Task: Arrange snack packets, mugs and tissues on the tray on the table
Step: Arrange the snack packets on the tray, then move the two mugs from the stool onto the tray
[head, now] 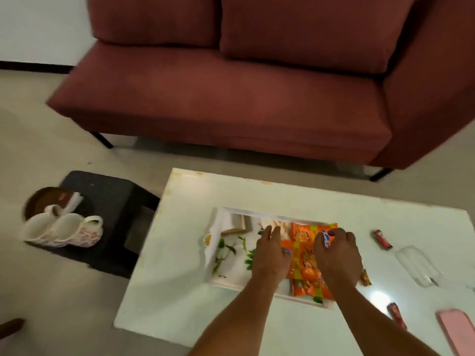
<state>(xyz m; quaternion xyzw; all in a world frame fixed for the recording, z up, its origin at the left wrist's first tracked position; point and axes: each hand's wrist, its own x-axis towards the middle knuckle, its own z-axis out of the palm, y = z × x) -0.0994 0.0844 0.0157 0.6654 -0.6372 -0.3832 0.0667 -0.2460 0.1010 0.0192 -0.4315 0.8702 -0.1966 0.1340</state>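
Snack packets (304, 255), light and probably slippery, are lying on the tray (226, 268), lower centre, left hand (270, 255) pressing them flat-fingered, right hand (338, 255) pinching a blue packet (326, 240) by its edge.

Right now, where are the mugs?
Head view, far left: the two mugs stand off the table, on the dark stool beside its left edge, next to a brown bowl.

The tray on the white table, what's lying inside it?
Mostly orange snack packets; the left hand lies flat against them, the right hand pinches one. Anything beneath packets and hands is hidden.
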